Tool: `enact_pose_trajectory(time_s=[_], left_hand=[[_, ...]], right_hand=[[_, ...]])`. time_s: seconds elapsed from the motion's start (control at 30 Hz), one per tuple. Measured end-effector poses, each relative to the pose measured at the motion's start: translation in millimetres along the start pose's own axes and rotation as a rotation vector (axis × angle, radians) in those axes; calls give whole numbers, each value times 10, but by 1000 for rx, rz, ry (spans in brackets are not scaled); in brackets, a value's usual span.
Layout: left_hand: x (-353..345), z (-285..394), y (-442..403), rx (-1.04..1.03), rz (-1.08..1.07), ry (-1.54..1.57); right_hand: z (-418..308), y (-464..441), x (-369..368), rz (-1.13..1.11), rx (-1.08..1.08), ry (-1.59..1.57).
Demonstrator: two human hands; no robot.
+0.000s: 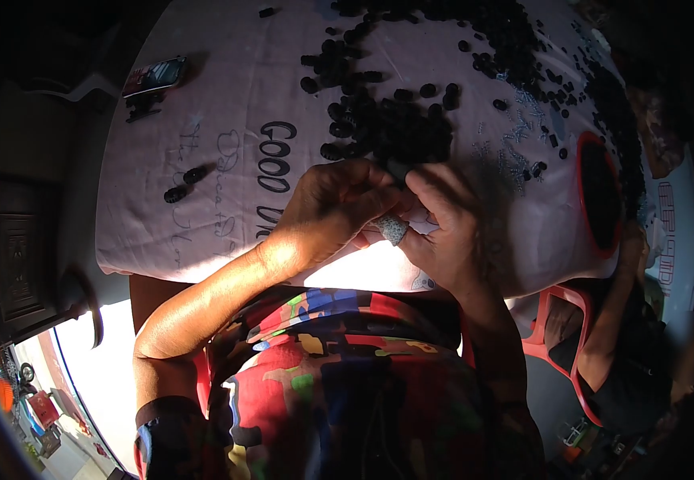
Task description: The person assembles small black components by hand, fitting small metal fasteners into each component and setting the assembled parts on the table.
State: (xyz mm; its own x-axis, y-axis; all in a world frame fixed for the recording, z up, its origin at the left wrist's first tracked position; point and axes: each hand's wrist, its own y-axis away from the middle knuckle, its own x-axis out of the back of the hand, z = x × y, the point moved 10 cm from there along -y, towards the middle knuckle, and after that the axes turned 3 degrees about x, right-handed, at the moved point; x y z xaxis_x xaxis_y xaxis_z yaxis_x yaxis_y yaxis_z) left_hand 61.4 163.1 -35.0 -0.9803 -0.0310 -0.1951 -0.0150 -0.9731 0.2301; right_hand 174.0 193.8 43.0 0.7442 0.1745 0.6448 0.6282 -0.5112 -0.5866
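In the head view, the left hand and right hand meet, fingertips pinched closed on a dark piece between them, neither nearer; I can't tell its long axis. The black pile sits just beyond; bare cloth opens leftward, its near edge by the forearms.

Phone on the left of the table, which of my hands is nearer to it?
Left. Your left hand is right of the phone and closer to your body; your right hand is beside it, farther right.
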Motion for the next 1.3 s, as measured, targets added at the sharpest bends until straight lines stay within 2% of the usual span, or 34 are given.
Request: enact_pose_trajectory(time_s=[0.13, 0.23, 0.33, 0.6, 0.9, 1.0, 1.3], left_hand=[[-11, -15, 1, 21, -31, -1], [-25, 16, 23, 82, -52, 34], [-33, -34, 47, 150, -62, -4], [-32, -112, 44, 181, -69, -35], [-61, -204, 40, 83, 12, 246], [-65, -45, 65, 0, -2, 138], [-48, -58, 47, -37, 7, 119]], right_hand=[[57, 32, -46, -101, -78, -16], [54, 25, -11, -83, -71, 29], [-61, -13, 67, -2, 50, 108], [-30, 41, -27, -46, 74, 128], [-103, 38, -22, -2, 168, 150], [-121, 37, -23, 17, 184, 156], [-117, 40, -54, 8, 211, 148]])
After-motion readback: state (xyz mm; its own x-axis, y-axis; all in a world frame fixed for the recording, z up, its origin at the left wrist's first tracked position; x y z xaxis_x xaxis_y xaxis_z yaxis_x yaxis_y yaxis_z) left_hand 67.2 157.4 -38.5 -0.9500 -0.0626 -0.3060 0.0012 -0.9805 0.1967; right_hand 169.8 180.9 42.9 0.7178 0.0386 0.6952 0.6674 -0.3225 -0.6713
